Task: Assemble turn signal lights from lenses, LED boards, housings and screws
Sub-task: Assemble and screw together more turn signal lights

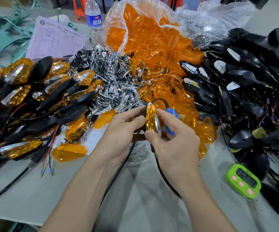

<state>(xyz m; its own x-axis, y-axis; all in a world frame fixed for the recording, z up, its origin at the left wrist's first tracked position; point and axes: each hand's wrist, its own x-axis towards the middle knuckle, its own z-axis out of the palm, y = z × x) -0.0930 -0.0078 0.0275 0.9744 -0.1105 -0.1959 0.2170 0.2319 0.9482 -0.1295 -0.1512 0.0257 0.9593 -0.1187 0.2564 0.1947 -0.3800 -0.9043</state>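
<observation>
Both my hands hold one turn signal light [150, 118] upright above the table's middle; its orange lens faces me and a chrome strip runs down its right edge. My left hand [122, 131] grips its left side, where the dark housing is mostly hidden. My right hand [172, 139] pinches the lens between thumb and fingers. A blue tool handle [171, 120] with a black cable shows behind my right fingers. Loose orange lenses [153, 52] spill from a clear bag at the back. Chrome reflectors [117, 84] lie heaped in the centre, black housings [246, 77] with boards and wires at the right.
Finished lights [26, 91] with wires are stacked at the left. A green timer [243, 181] sits at the right front. A water bottle [94, 20] and a paper form [55, 39] stand at the back left. Black cables [165, 178] cross the table's front.
</observation>
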